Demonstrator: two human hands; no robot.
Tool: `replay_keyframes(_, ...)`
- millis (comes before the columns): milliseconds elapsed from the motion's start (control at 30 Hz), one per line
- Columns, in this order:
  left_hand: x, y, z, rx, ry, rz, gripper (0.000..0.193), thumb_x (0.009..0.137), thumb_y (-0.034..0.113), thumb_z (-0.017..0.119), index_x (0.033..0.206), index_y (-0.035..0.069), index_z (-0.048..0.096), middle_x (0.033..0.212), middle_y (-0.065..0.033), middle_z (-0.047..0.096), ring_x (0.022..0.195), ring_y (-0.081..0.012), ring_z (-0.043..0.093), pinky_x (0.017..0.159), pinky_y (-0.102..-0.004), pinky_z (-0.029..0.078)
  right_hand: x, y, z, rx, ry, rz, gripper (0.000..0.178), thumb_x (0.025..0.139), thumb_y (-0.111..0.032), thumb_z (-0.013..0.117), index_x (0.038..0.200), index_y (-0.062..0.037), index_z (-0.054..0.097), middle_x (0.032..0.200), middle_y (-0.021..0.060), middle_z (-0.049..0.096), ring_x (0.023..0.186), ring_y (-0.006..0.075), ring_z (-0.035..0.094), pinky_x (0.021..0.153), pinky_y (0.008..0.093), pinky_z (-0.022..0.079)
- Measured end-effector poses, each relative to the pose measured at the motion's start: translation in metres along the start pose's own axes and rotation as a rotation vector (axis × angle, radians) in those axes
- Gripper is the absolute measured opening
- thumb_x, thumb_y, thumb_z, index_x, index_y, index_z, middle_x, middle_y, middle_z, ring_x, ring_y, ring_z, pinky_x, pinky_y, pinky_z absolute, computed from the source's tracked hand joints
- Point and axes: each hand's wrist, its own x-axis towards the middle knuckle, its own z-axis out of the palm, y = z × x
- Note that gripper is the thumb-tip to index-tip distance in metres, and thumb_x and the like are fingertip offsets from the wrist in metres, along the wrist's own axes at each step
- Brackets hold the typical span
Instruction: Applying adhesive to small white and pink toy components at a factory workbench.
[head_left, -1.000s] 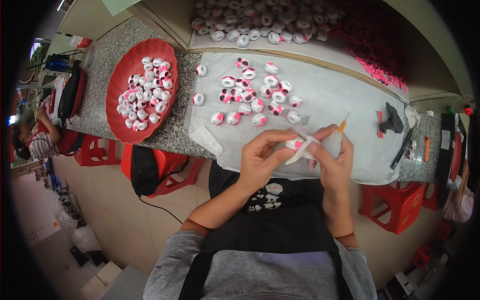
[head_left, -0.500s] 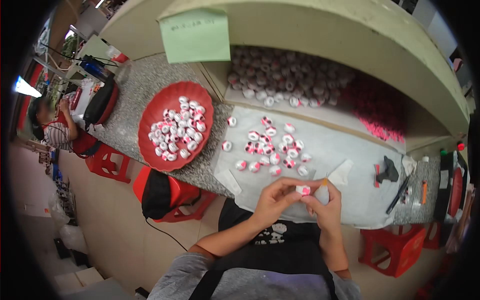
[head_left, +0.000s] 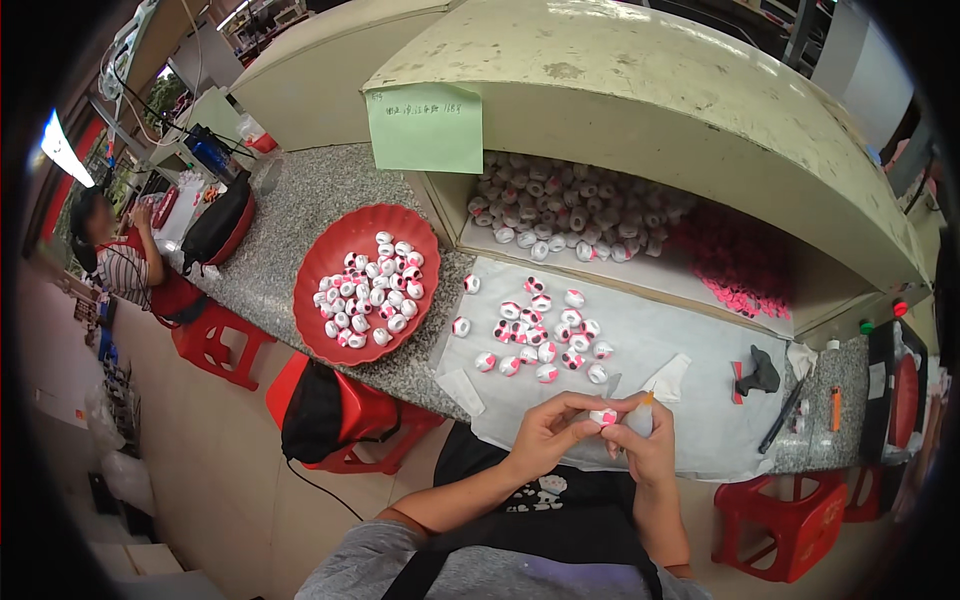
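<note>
A red bowl holds white-pink pieces (left hand: another piece).

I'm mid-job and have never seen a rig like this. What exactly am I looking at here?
No machine: these are a person's two bare hands, seen from above by a fisheye camera on their head, so straight edges bend. The left hand pinches a small white-and-pink piece. The right hand holds a translucent bottle with an orange tip beside it. Similar pieces lie scattered on a white sheet; more sit in a red scalloped bowl to the left and in the shelf opening beyond.
</note>
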Motion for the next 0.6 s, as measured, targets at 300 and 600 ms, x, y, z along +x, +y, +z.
replay_keyframes(300,0.012,0.037,0.009,0.066,-0.038,0.099,0.023,0.074,-0.001,0.052,0.096,-0.001,0.047,0.099,-0.0124,0.049,0.093,-0.0175,0.047,0.082,-0.0309,0.036,0.005,-0.024,0.02,0.09,-0.044,-0.094,0.023,0.067,0.005,0.056,0.089,0.0036,0.053,0.063,0.0068,0.051,0.048,0.0088,0.046,0.04,0.0185,0.037)
replay_keyframes(600,0.012,0.046,0.008,0.226,-0.02,0.292,0.028,0.071,-0.004,0.054,0.097,-0.001,0.046,0.098,-0.0131,0.05,0.095,-0.0193,0.047,0.083,-0.0309,0.034,0.008,-0.027,0.035,0.009,-0.033,-0.185,0.022,0.066,0.001,0.054,0.087,0.0043,0.05,0.069,0.0119,0.053,0.045,0.0124,0.048,0.036,0.021,0.038)
